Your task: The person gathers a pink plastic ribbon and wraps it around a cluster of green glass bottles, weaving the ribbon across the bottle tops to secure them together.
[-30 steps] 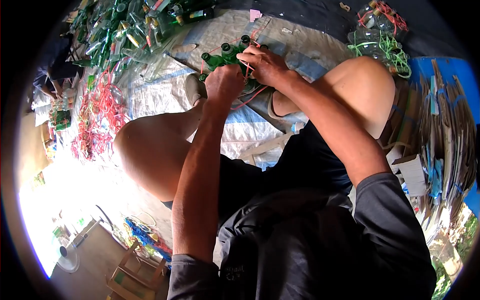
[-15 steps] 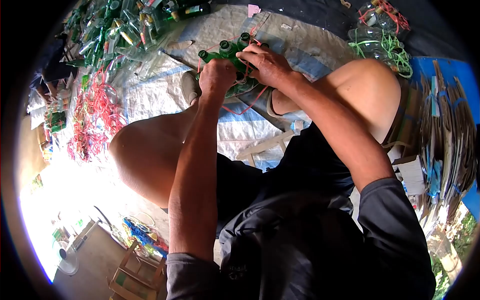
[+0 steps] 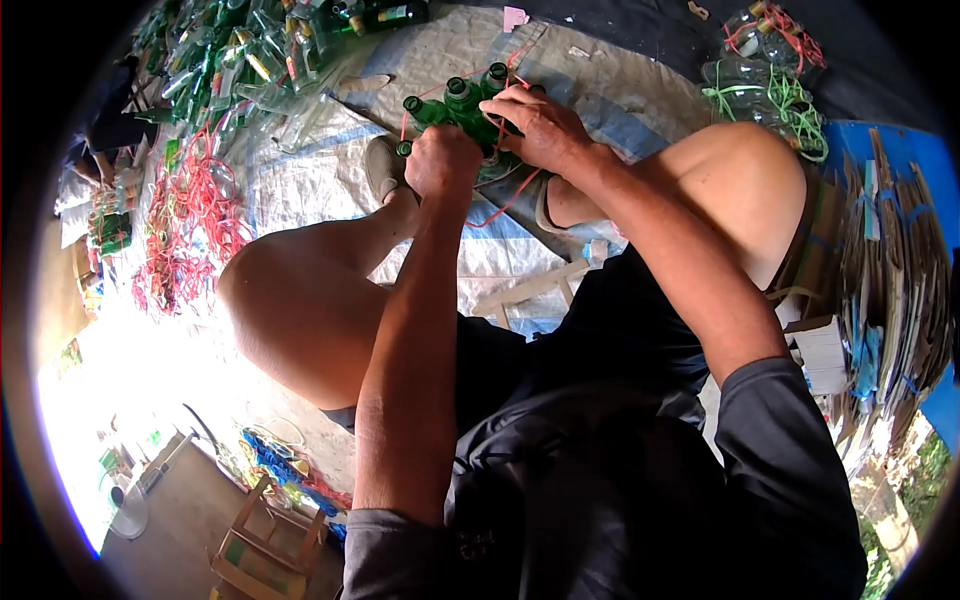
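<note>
Several green glass bottles [image 3: 463, 98] stand bunched upright on the sheet between my feet, with red plastic string [image 3: 512, 196] running around them and hanging in a loose loop. My left hand [image 3: 445, 160] is a closed fist at the near left side of the bunch, gripping the string; its fingertips are hidden. On the right, my right hand [image 3: 543, 130] bends over the bottle necks, fingers curled on the string beside the middle bottles. The hands partly cover the bottles' bodies.
A heap of glass bottles [image 3: 245, 65] lies at the upper left, above a tangle of red string [image 3: 190, 230]. Bundled clear bottles [image 3: 765, 95] sit at the upper right. Stacked flattened cardboard [image 3: 890, 270] stands at the right. A wooden stool [image 3: 265, 545] is at the lower left.
My left hand has shifted slightly right and down, its forearm swinging right. The right hand stays over the bottle necks. The red loop sits a little farther right and looks smaller.
</note>
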`<act>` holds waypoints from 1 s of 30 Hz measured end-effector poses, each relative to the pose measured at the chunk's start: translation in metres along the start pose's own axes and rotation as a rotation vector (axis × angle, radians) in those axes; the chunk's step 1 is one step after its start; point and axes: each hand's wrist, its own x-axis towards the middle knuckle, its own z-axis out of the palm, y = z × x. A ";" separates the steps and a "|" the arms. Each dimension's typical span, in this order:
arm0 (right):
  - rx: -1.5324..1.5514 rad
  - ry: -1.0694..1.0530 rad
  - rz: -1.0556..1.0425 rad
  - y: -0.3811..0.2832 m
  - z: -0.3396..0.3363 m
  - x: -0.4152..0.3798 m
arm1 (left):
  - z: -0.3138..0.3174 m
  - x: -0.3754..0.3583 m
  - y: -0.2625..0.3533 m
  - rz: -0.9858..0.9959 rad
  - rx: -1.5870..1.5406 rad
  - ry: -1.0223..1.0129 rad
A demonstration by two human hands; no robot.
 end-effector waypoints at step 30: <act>-0.039 0.100 0.055 -0.011 0.010 0.004 | 0.063 -0.070 -0.013 -0.497 -1.048 0.279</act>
